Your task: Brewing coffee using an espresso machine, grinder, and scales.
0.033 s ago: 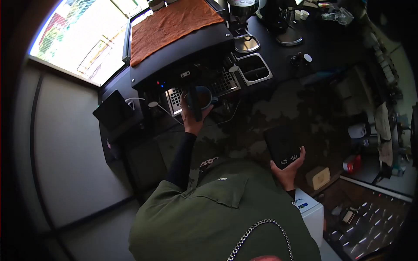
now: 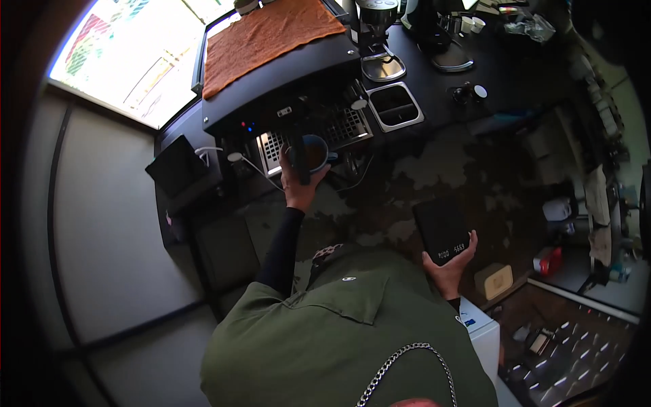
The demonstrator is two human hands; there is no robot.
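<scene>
At the front of a black espresso machine (image 2: 281, 85), my left hand (image 2: 298, 188) is closed round a blue cup (image 2: 325, 150) with brown liquid in it. The cup is over or just in front of the metal drip grate (image 2: 271, 150); I cannot tell whether it rests there. A black portafilter handle (image 2: 298, 159) sticks out toward me across the cup's left part and hides some of it and of my fingers. Lower right, my right hand (image 2: 449, 271) grips the near end of a flat black digital scale (image 2: 439, 220) with lit digits, held tilted.
An orange-brown cloth (image 2: 271, 41) covers the machine's top. Right of the machine are a divided metal bin (image 2: 395, 107) and a coffee grinder (image 2: 380, 41). A dark tablet (image 2: 178, 166) stands to the left, with a white cable (image 2: 254, 166) nearby. A tan box (image 2: 494, 281) lies beyond my right hand.
The whole view has shifted very slightly. Both hands keep their holds, on the cup and on the scale.
</scene>
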